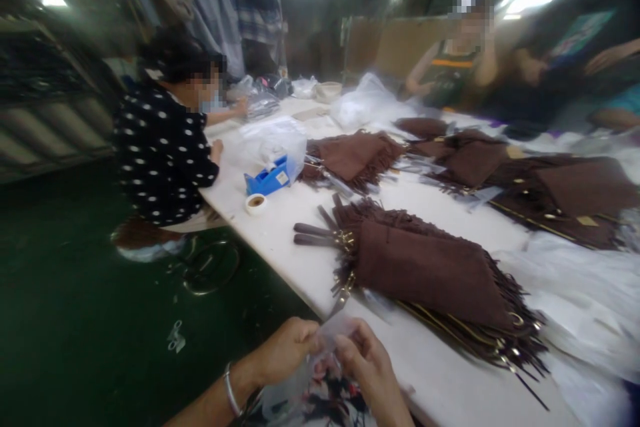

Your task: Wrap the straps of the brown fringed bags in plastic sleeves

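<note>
Low in the head view, my left hand point(287, 350) pinches a thin clear plastic bag point(336, 328) between thumb and fingers. My right hand point(367, 357) grips the same plastic from the other side, close to the left. The film hangs below my hands, see-through over a patterned cloth. Just beyond them on the table lies a stack of brown fringed pouches point(425, 267) with gold zips and ring fittings. Straps with metal clips point(345, 290) stick out from the stack's left end, near my fingertips.
On the white table point(280, 240) stand a blue tape dispenser point(270, 177) and a tape roll point(256, 204). More brown pouches point(355, 157) lie behind, with loose plastic bags point(590, 300) at right. One person point(165, 140) sits at the left edge; another point(453, 70) is across the table.
</note>
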`<move>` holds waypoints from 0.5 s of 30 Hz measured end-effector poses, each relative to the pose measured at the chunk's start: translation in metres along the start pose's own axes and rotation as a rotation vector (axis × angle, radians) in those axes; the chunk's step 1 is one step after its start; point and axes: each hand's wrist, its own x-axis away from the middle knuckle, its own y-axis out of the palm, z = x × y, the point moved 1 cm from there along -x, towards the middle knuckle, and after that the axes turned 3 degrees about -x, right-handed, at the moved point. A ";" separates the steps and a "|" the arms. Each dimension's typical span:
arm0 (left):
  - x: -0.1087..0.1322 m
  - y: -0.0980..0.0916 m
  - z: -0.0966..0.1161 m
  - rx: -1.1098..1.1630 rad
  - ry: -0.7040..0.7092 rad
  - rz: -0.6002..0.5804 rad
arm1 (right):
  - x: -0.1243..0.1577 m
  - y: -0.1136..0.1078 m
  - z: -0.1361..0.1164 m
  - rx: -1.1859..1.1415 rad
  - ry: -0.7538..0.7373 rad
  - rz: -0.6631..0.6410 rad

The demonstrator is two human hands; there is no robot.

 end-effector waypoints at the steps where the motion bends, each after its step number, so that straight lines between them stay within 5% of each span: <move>1: 0.001 -0.003 -0.003 0.002 0.000 0.001 | -0.001 0.003 0.002 0.016 0.023 -0.025; 15: 0.023 -0.042 -0.052 0.079 -0.151 0.125 | -0.014 0.010 0.013 0.072 0.072 0.184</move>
